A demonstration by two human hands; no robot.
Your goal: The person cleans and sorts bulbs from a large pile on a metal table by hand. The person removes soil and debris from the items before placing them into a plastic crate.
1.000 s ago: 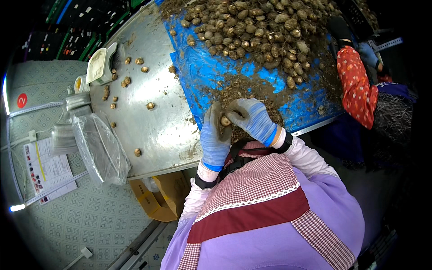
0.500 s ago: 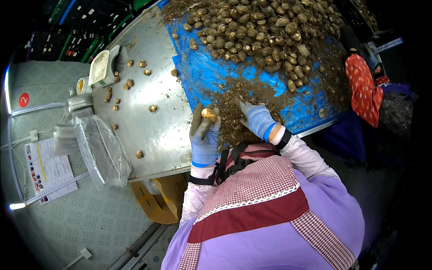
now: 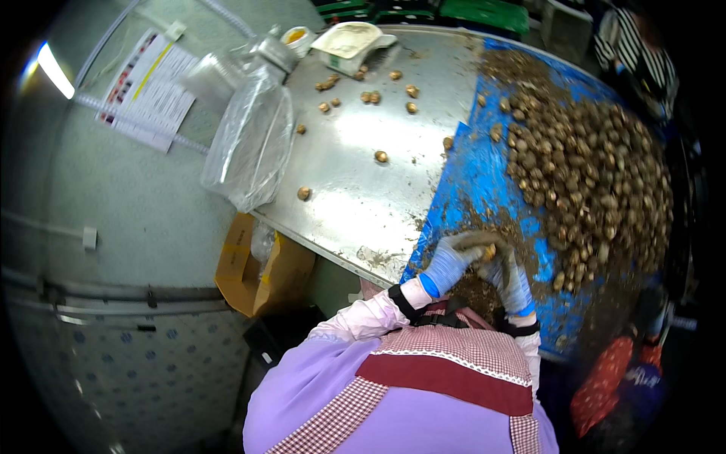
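We see left hand (image 3: 449, 265), right hand (image 3: 511, 283) together over blue sheet (image 3: 463, 170) on table (image 3: 352, 178), both grips closed around brown tuber (image 3: 490, 252); tuber pile (image 3: 597, 189) at right.

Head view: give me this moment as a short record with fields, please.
Left hand: blue-gloved, fingers at the held tuber
Right hand: blue-gloved, meeting the left at the tuber
Held: one taro-like tuber; which hand grips it is unclear
Surface: metal table, blue plastic sheet over its right part
Heap: many brown tubers on the sheet
Loose: several tubers on bare metal
Left edge: clear plastic bag
Below: open cardboard box
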